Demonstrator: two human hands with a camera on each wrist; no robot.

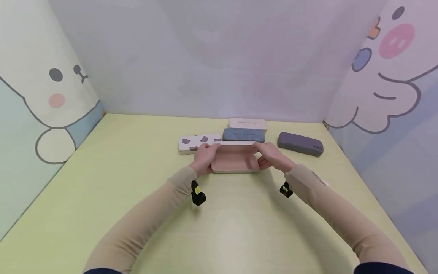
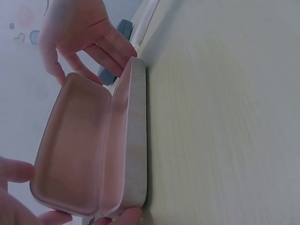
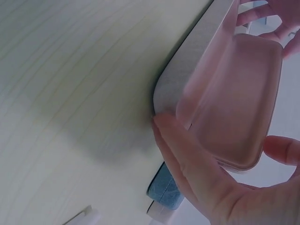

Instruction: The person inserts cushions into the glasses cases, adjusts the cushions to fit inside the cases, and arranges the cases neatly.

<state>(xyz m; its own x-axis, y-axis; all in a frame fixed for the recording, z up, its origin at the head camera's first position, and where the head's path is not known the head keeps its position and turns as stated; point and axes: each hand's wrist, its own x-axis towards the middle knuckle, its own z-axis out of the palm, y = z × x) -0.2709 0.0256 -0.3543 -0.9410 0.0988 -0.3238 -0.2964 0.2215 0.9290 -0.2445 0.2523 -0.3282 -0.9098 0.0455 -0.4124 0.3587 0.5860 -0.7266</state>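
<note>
A glasses case with a pink lining lies opened on the table, its lid raised at the back and its hollow empty. My left hand holds the left end, thumb at the lid's edge and fingers by the base. At the other end my right hand holds it likewise, thumb on the lid's rim and fingers low against the base. In the left wrist view the pale outer wall of the case rests on the tabletop.
Behind the opened case stand a white case with bear prints, a blue case and a pale pink case. A dark purple-grey case lies to the right. Printed cloth walls border the table.
</note>
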